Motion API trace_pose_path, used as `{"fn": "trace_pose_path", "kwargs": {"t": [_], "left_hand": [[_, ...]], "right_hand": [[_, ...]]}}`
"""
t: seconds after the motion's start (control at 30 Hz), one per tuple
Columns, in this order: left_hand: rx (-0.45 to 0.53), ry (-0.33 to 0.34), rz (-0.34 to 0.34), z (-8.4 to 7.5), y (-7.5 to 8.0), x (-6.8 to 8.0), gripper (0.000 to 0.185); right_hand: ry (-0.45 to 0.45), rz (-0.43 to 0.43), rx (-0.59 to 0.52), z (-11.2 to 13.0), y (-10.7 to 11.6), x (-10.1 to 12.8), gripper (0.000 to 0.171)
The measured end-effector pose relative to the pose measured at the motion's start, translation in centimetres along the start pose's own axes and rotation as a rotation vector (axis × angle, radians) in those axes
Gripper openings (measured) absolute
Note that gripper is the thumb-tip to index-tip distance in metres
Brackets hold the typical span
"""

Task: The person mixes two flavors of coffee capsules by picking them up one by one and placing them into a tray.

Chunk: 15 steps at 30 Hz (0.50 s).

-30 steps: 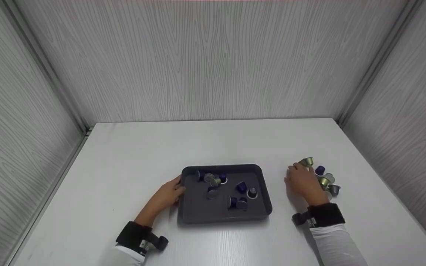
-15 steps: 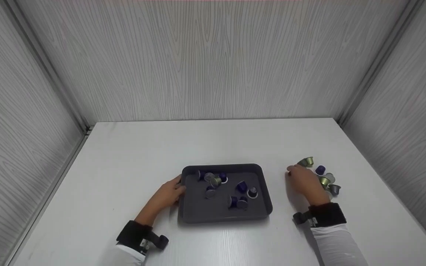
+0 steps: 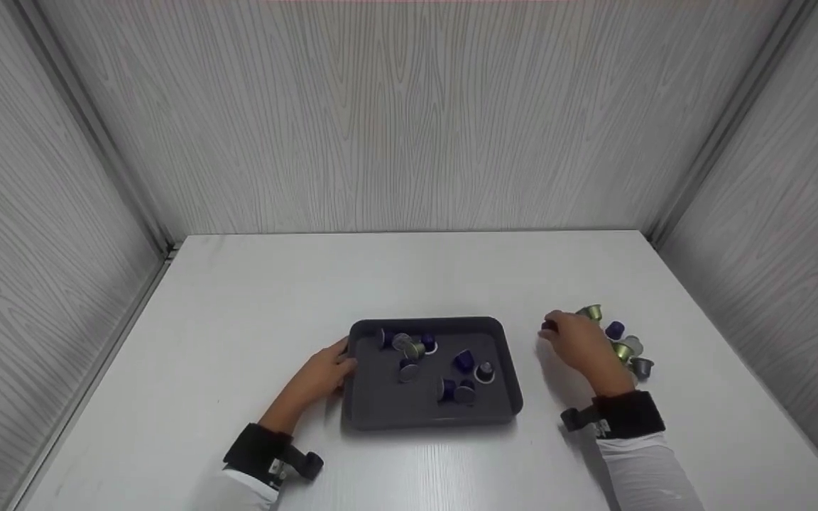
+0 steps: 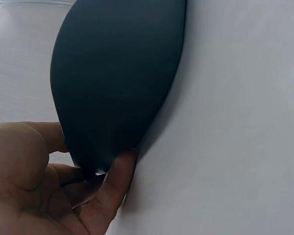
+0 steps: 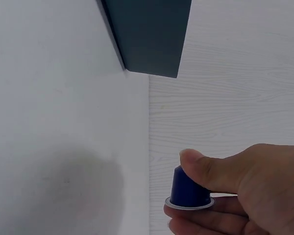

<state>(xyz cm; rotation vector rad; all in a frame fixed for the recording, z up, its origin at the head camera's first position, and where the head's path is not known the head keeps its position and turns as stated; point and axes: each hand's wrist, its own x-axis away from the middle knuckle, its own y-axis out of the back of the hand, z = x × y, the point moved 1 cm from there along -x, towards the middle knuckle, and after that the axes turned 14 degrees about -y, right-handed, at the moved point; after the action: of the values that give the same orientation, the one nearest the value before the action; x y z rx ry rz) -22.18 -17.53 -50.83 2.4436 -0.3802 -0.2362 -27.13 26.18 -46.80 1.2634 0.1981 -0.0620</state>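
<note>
right hand [image 3: 583, 344] pinches a dark blue aluminium coffee capsule [image 5: 188, 192] in a closed grip, just above the white tabletop [image 3: 253, 298] at 3 o'clock of the dark grey rectangular plastic tray [image 3: 423, 411]. left hand [image 3: 320, 375] grips the tray's 9 o'clock edge. loose capsules [image 3: 629, 348] lie at 3 o'clock of the right hand; bare tabletop separates tray and hand.

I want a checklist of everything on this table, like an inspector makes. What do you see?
Surface: white table, bare around the things.
Job's things: dark tray holds several loose capsules, mostly blue with some silver and green; blue capsule pinched in the right hand.
Clutter: small pile of capsules in green, blue and silver, right of the tray.
Hands: left hand grips the tray's left edge; right hand holds the blue capsule between the pile and the tray.
Cables: nothing seen.
Surroundings: grey wood-grain walls on three sides; black wrist straps.
</note>
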Motion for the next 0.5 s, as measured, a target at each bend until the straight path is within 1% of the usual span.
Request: {"fn": "trace_pose_path", "kwargs": {"t": [0.1,0.33,0.5], "left_hand": [[0.007,-0.006,0.003,0.1,-0.1,0.0,0.057],[0.008,-0.033,0.002,0.1,0.0,0.2,0.056],[0.016,-0.049,-0.004,0.2,0.0,0.3,0.056]], "right_hand": [[0.027,-0.006,-0.003,0.7,-0.1,0.0,0.018],[0.1,0.009,-0.023,2.6,0.2,-0.3,0.015],[0.13,-0.023,-0.021,4.1,0.7,-0.4,0.011]]}}
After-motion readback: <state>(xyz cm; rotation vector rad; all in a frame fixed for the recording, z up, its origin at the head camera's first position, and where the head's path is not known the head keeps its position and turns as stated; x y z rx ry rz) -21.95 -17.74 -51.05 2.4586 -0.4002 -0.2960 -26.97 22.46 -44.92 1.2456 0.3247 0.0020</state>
